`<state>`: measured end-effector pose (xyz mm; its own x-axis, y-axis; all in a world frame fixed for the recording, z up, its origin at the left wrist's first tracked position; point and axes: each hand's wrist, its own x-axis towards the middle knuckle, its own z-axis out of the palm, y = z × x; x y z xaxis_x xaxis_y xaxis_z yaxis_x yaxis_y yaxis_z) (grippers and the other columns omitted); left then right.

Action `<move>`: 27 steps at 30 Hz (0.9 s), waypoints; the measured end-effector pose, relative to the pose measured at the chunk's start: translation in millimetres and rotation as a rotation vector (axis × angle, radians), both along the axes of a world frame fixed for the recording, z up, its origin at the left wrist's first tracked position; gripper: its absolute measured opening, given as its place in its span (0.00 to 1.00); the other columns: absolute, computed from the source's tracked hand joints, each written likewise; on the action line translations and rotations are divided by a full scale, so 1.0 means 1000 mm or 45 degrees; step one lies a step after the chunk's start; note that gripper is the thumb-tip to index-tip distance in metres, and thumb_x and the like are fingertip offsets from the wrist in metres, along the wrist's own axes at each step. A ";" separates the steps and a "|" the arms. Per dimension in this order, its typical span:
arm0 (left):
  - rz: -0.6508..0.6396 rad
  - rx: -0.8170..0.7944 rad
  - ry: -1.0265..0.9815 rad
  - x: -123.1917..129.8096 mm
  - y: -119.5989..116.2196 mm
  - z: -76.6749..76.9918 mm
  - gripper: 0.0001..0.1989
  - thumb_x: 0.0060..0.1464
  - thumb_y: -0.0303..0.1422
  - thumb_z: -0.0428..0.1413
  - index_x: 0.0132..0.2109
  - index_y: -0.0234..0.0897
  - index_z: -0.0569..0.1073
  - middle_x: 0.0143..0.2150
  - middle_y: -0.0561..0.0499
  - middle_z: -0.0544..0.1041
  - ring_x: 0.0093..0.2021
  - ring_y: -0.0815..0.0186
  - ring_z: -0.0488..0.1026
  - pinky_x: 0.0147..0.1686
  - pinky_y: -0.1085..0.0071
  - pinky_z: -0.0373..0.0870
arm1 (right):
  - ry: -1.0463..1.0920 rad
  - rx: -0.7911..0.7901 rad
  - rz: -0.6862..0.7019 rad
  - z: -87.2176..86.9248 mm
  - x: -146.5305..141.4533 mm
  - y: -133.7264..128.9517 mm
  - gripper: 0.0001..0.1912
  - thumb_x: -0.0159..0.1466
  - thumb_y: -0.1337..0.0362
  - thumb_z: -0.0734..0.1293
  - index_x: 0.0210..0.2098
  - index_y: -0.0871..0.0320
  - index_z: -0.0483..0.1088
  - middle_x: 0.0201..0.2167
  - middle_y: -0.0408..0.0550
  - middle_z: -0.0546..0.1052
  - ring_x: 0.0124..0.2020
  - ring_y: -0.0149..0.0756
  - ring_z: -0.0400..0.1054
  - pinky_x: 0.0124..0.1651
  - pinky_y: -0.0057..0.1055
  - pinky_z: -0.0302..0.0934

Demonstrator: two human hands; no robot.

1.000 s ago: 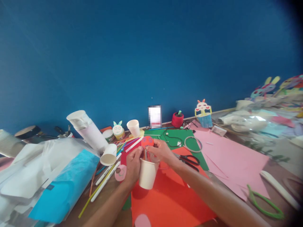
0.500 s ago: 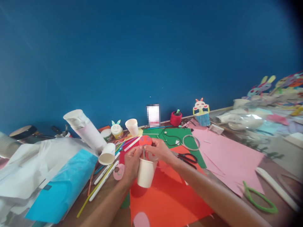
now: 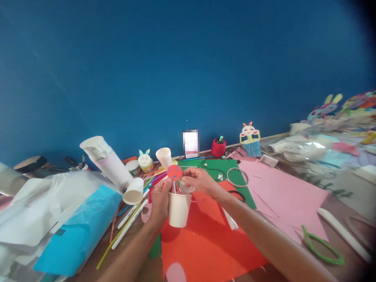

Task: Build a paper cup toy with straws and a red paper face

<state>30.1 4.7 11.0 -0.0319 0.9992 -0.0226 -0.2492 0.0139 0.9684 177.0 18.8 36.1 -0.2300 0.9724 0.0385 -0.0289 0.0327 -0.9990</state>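
A red paper disc point(image 3: 175, 172) with a drawn face stands on a pale stick above a white paper cup point(image 3: 178, 211). My left hand point(image 3: 161, 197) is closed at the cup's left side, its thumb and fingertips pinching the stick just under the disc. To the right of the disc, my right hand point(image 3: 201, 182) has its fingers bent around a translucent roll point(image 3: 187, 188) that looks like clear tape. The cup appears slightly raised over a red-orange sheet point(image 3: 202, 243), where its shadow falls. The stick's lower end is hidden inside the cup.
Scissors point(image 3: 237, 195) lie partly behind my right forearm. White markers point(image 3: 129, 223), a tipped paper cup point(image 3: 133, 192) and plastic-wrapped blue paper point(image 3: 79, 227) are on the left. Pink paper point(image 3: 282, 199) and a green pipe cleaner point(image 3: 321, 250) lie right. A phone point(image 3: 190, 143) leans against the blue wall.
The disc, the cup and my left hand have shifted slightly left and up. My right fingers have moved off the disc's edge, and the translucent roll shows more clearly.
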 end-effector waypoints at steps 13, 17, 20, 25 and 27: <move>0.008 -0.048 -0.074 0.005 -0.007 0.006 0.12 0.47 0.40 0.54 0.27 0.34 0.69 0.22 0.55 0.69 0.22 0.72 0.63 0.24 0.76 0.60 | -0.244 0.108 -0.117 -0.018 -0.003 0.004 0.11 0.53 0.58 0.62 0.25 0.61 0.69 0.18 0.40 0.68 0.20 0.26 0.59 0.23 0.22 0.52; 0.003 -0.050 -0.174 0.004 -0.005 0.001 0.13 0.48 0.40 0.54 0.26 0.34 0.68 0.20 0.57 0.66 0.19 0.74 0.59 0.21 0.78 0.57 | -0.220 0.103 -0.123 -0.019 -0.003 0.004 0.10 0.53 0.59 0.62 0.22 0.60 0.65 0.17 0.38 0.66 0.20 0.25 0.59 0.23 0.21 0.52; -0.060 -0.012 -0.132 0.003 -0.005 0.000 0.11 0.47 0.38 0.55 0.28 0.34 0.69 0.20 0.57 0.66 0.20 0.74 0.60 0.21 0.78 0.56 | -0.233 0.119 -0.139 -0.018 -0.003 0.004 0.10 0.52 0.59 0.62 0.20 0.60 0.64 0.16 0.38 0.65 0.20 0.25 0.58 0.23 0.21 0.51; -0.109 -0.047 -0.067 0.003 -0.005 0.000 0.11 0.44 0.37 0.58 0.31 0.33 0.69 0.22 0.56 0.68 0.20 0.74 0.62 0.22 0.77 0.58 | -0.266 0.139 -0.150 -0.018 -0.003 0.004 0.11 0.52 0.60 0.62 0.19 0.60 0.62 0.16 0.37 0.63 0.20 0.25 0.57 0.22 0.21 0.50; -0.103 -0.056 -0.079 0.002 -0.004 -0.002 0.10 0.43 0.36 0.58 0.30 0.33 0.69 0.21 0.56 0.68 0.19 0.74 0.62 0.21 0.77 0.58 | -0.262 0.143 -0.149 -0.017 -0.004 0.003 0.11 0.52 0.59 0.62 0.19 0.60 0.62 0.16 0.38 0.63 0.20 0.25 0.57 0.22 0.21 0.50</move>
